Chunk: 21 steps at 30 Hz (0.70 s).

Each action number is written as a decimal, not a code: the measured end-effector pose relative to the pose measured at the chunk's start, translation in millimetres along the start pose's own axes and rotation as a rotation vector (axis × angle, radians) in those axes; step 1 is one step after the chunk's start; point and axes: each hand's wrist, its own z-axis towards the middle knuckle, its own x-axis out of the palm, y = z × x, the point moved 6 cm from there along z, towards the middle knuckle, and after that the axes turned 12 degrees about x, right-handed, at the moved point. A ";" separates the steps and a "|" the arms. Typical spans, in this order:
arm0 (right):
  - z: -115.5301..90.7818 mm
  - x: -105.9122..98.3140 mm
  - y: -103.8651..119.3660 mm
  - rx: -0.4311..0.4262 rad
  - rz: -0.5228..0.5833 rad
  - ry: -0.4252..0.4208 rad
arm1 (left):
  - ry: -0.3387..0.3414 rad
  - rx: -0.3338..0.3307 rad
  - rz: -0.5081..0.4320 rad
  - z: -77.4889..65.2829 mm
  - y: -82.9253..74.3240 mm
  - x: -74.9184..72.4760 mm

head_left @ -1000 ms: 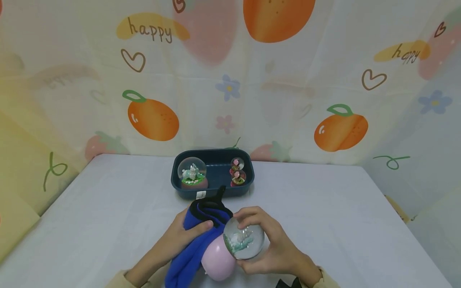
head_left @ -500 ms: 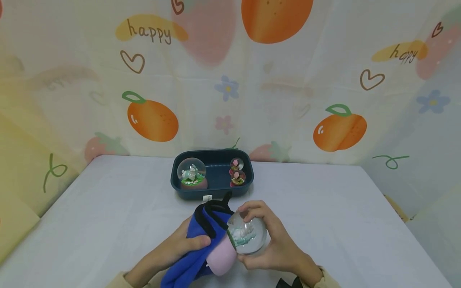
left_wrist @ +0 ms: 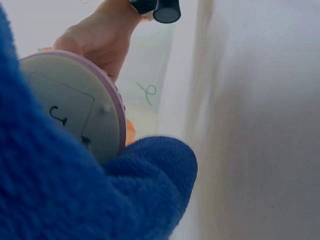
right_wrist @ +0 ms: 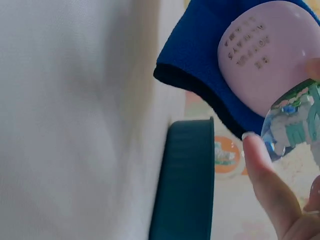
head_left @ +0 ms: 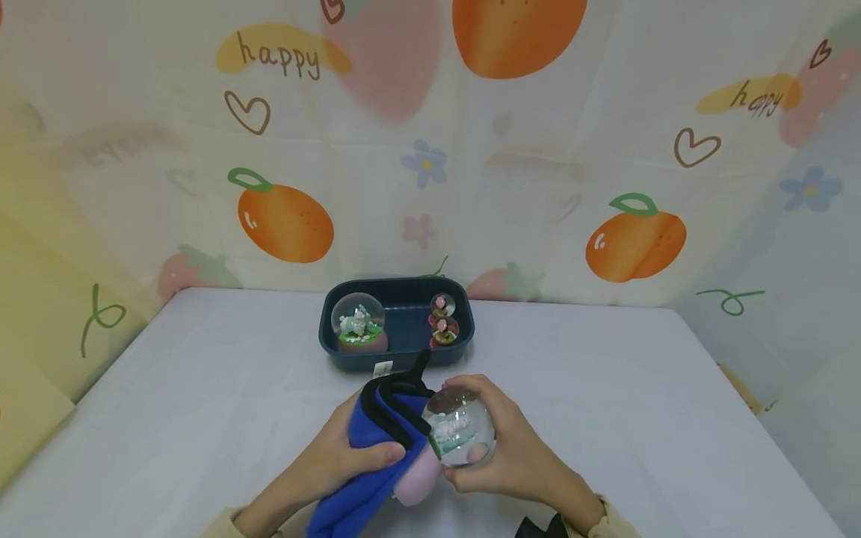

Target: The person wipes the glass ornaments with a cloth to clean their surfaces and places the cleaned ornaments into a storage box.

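My right hand [head_left: 514, 448] grips a snow globe [head_left: 464, 430] by its clear glass ball, held on its side above the table. Its pink base [right_wrist: 265, 55], with raised lettering, points left toward the cloth. Figures in white and pale green show inside the glass. A blue cloth [head_left: 359, 489] with black edging is bunched in my left hand [head_left: 336, 456], thumb on top, and it lies against the base and covers part of it. The left wrist view shows the base's flat underside [left_wrist: 75, 107] beside the blue fabric. The left fingers under the cloth are hidden.
Beyond my hands stands a dark blue tray [head_left: 406, 317] on the white-covered table [head_left: 592, 381]. Inside are a larger snow globe [head_left: 361, 325] at left and two small ones at right, the nearer small globe [head_left: 445, 332] in front. A printed curtain [head_left: 511, 224] hangs behind.
The snow globe has turned in my right hand and risen slightly. My left hand has shifted the cloth a little right, covering more of the pink base. The tray's contents have not moved.
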 end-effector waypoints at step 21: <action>-1.6 0.0 -5.0 -0.052 0.012 -0.061 | -0.014 -0.020 0.071 0.3 -0.1 1.2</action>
